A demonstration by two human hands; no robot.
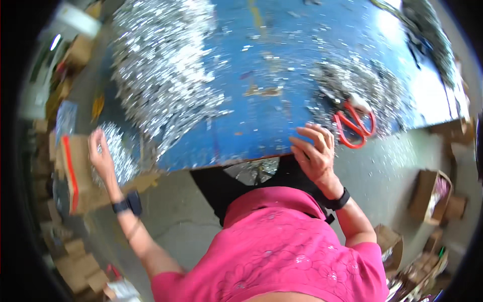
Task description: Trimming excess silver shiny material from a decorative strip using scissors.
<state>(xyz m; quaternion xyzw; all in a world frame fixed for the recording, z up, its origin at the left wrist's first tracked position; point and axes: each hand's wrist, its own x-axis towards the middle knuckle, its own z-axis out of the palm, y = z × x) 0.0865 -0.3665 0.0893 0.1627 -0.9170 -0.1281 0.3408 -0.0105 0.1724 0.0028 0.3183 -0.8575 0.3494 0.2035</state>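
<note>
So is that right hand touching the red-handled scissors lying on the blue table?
Apart. The head view shows the right hand at the table's near edge, with bare blue table between its fingers and the red-handled scissors.

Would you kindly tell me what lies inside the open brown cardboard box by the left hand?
The brown cardboard box holds small shiny silver pieces. The left hand covers some; deeper contents stay hidden.

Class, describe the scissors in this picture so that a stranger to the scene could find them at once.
Start at the big blue table strewn with small silvery pieces. Go to its near right corner, just beyond the right hand resting at the edge. There lie the scissors, the only thing with bright red looped handles among the grey glitter.
</note>
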